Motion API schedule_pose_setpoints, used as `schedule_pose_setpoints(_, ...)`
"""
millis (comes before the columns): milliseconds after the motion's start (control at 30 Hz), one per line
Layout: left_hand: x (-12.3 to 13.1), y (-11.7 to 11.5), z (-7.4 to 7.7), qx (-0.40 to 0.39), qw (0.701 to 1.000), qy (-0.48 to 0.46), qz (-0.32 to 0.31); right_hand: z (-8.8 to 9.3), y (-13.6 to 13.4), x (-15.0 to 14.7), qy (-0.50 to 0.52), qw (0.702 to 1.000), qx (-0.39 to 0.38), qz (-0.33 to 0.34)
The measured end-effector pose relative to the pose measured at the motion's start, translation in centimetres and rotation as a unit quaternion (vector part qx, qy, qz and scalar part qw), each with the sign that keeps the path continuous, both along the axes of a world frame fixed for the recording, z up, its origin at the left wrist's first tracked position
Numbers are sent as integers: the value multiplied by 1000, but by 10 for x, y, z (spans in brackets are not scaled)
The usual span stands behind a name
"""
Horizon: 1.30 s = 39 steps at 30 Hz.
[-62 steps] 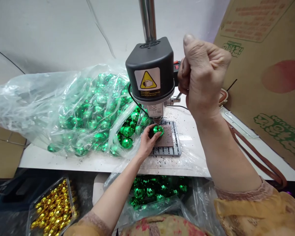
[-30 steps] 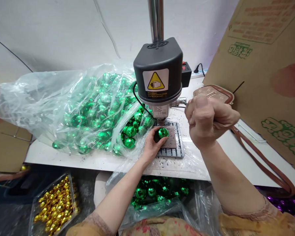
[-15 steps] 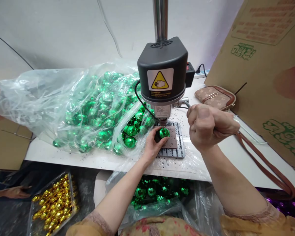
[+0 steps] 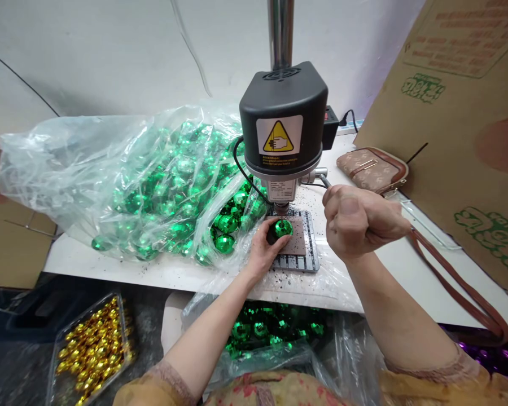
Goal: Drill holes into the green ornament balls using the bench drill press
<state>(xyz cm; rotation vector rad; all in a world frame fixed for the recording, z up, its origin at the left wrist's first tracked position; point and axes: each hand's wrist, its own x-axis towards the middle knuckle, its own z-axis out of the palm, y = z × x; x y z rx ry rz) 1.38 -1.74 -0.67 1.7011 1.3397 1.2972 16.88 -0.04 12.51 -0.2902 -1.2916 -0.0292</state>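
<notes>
Nearest, the right forearm (image 4: 395, 307) slants up and inward to the raised right hand (image 4: 359, 223), a tight fist around the end of the lever (image 4: 324, 181). The left forearm (image 4: 211, 332) reaches forward and inward; the left hand (image 4: 263, 247) lies low, thumb and fingers curved in a C that holds the green ball (image 4: 284, 228) from its left. The ball sits on the brown board (image 4: 297, 245), beneath the black drill (image 4: 281, 113). A purse (image 4: 370, 168) lies beyond the right fist.

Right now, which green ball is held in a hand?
The green ball just below the drill, gripped by the left hand; the other green balls lie heaped in the plastic bag or below the edge of the table.
</notes>
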Motion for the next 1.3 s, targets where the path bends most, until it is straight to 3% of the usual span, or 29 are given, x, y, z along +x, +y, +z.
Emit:
schedule_pose_setpoints(267, 1, -1, 1, -2, 1000, 0, 2, -8, 6, 1, -23, 997, 69, 40)
schedule_pose_setpoints(400, 0, -2, 2, -2, 1000, 1, 0, -13, 0, 2, -53, 995, 69, 58)
schedule_pose_setpoints(500, 0, -1, 2, -4, 1000, 6, 0, 1, -6, -2, -8, 999, 7, 45)
schedule_pose_setpoints(667, 3, -4, 5, 0, 1000, 4, 27, 47, -5, -9, 79, 989, -108, 70)
schedule_pose_setpoints(800, -6, -39, 21, 22, 998, 44, 41, 63, -1, -9, 82, 983, -129, 101)
schedule_pose_setpoints(967, -40, -111, 36, 10, 972, 203, -118, 60, 0, -9, 88, 983, -127, 96)
schedule_pose_setpoints(1067, -65, -130, 33, 2, 946, 274, -173, 59, 0, -11, 103, 983, -120, 92)
schedule_pose_setpoints(1167, -87, -110, 32, 28, 963, 255, -80, 59, 2, -11, 106, 983, -122, 90)
schedule_pose_setpoints(1233, -97, -79, 34, 52, 970, 233, 51, 59, 3, -10, 101, 984, -110, 96)
schedule_pose_setpoints(1300, -101, -44, 36, 62, 955, 233, 174, 58, 4, -9, 99, 985, -100, 99)
